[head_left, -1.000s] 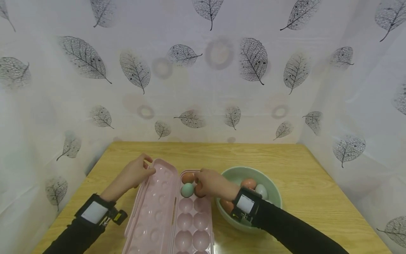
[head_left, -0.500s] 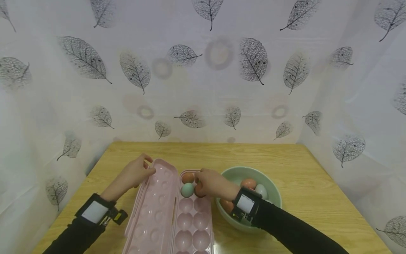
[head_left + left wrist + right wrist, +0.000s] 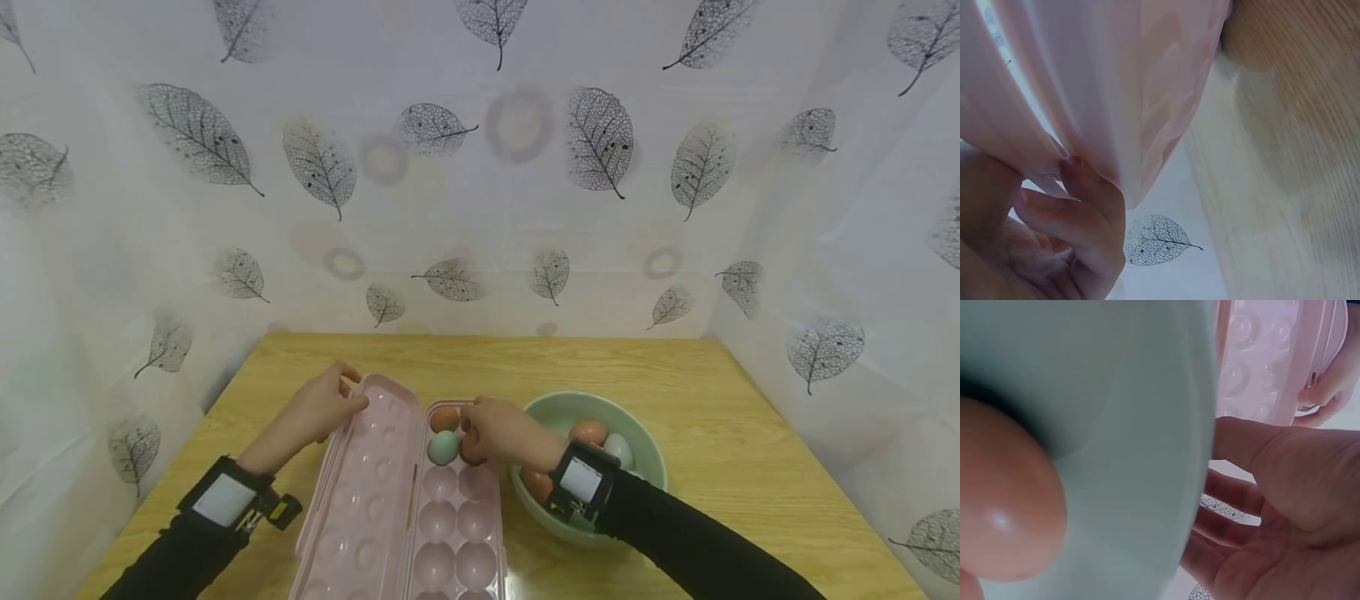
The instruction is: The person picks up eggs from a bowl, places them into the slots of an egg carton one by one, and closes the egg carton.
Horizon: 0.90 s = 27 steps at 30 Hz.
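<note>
Now you've got eggs (image 3: 588,432) in the green bowl (image 3: 551,414) and pink carton (image 3: 475,521), left hand (image 3: 318,407) pinching its lid (image 3: 378,479), right hand (image 3: 506,432) gripping a brown egg (image 3: 472,452).

Black sleeves (image 3: 697,533) lower left and lower right, chunky black wristbands (image 3: 225,500) with whitish squares (image 3: 581,481), tbh kinda boxy.

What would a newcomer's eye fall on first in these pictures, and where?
Probably the pink egg box: it lies open, its lid to the left, with the left hand holding it near the far end. Toward the box's far end, a pale green egg stands out beside a brown egg held by the right hand. To the right sits a green bowl of eggs, before a leaf-printed backdrop.
</note>
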Available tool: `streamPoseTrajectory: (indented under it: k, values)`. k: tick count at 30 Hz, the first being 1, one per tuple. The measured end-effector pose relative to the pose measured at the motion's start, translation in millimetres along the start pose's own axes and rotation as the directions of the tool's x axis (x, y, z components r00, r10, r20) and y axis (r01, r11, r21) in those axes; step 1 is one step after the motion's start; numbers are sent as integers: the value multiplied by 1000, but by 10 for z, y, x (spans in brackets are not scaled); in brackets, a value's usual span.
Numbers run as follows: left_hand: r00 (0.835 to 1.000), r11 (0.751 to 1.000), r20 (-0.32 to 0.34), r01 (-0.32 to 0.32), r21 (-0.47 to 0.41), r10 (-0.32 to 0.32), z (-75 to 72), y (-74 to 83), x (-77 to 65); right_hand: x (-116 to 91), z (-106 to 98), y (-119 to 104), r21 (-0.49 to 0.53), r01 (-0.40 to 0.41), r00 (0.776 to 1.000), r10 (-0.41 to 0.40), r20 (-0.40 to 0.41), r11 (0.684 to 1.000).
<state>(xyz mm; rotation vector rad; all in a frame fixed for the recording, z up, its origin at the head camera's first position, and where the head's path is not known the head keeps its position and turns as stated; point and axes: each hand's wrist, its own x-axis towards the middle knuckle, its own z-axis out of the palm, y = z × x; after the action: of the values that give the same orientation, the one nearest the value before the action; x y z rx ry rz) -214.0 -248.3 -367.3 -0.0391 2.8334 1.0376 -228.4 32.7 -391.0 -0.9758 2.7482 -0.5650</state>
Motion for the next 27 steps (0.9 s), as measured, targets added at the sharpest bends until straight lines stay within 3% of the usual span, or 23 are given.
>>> streamPoseTrajectory:
  k: [18, 27]
  values:
    - [1000, 1000, 1, -15, 1, 15, -6, -26, 12, -33, -239, -127, -19, -59, 998, 60, 23, 998]
    - [1000, 1000, 6, -15, -7, 15, 1, -45, 4, -121, -235, -67, -4, -21, 1000, 21, -19, 1000]
